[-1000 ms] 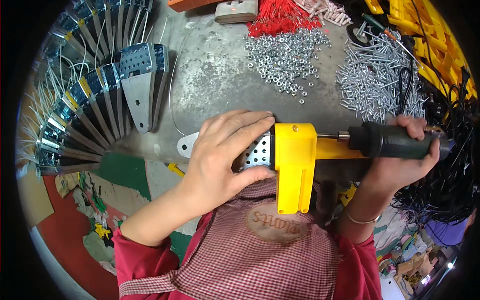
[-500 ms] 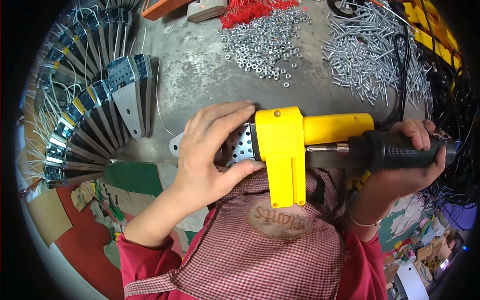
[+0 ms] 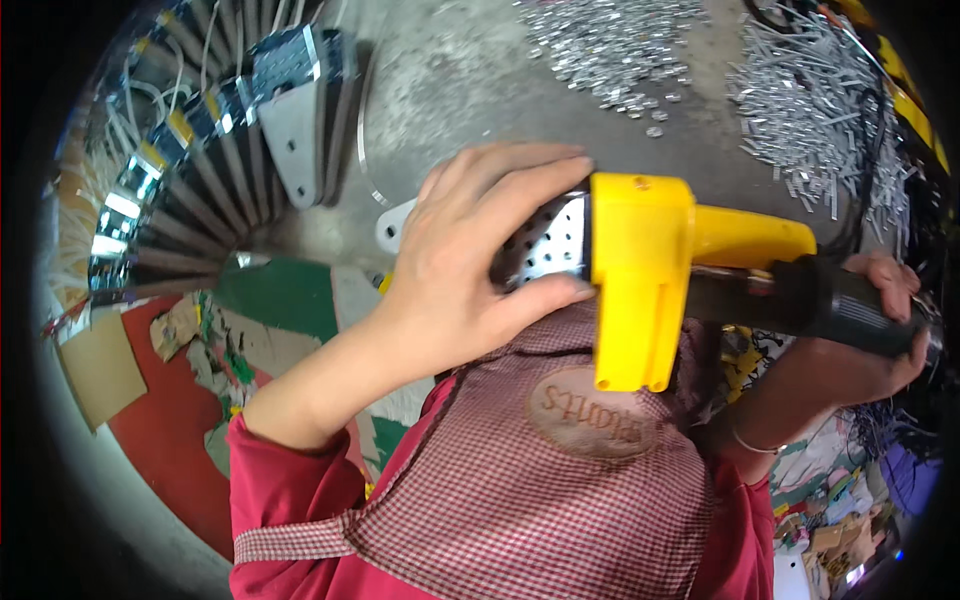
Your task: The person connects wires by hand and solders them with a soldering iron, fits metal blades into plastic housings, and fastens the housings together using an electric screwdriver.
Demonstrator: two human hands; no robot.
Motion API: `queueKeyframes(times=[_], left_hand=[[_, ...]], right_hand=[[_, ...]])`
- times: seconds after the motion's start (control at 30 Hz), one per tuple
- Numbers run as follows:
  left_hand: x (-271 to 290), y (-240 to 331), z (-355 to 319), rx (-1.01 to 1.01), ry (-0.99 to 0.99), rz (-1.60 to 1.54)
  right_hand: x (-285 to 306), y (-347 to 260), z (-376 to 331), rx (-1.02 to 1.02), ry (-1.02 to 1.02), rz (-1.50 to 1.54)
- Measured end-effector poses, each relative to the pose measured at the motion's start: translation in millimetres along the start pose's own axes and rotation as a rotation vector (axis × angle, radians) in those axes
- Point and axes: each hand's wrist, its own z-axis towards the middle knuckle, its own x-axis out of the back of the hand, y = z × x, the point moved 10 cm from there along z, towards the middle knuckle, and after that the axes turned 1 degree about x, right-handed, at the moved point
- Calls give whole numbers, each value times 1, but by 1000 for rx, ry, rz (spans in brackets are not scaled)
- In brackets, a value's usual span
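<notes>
- Head view: the yellow housing [image 3: 640,280] sits mid-scene over our apron [image 3: 530,490], perforated metal [image 3: 558,240] at its left end.
- Our left hand [image 3: 460,240] clasps that metal between thumb and fingers; we should brace it firmly.
- Our right hand [image 3: 850,375] wraps the black driver [image 3: 850,308]; blur hides whether its tip touches, so we'd best check alignment.
- Far beyond lie nuts [image 3: 615,50], with screws [image 3: 815,110] farther right.

Assembly workshop: nut heap [image 3: 612,45], screw pile [image 3: 815,110] on scuffed worktop [image 3: 450,90], black driver [image 3: 850,308], fanned parts [image 3: 190,215].
</notes>
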Motion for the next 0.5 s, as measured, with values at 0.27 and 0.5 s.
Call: queueKeyframes(times=[0.27,0.5], left_hand=[[-1,5,3,17,-13,-1],[-4,3,6,27,-44,12]], right_hand=[[-8,10,-8,-66,5,113],[-12,14,-8,-76,55,170]])
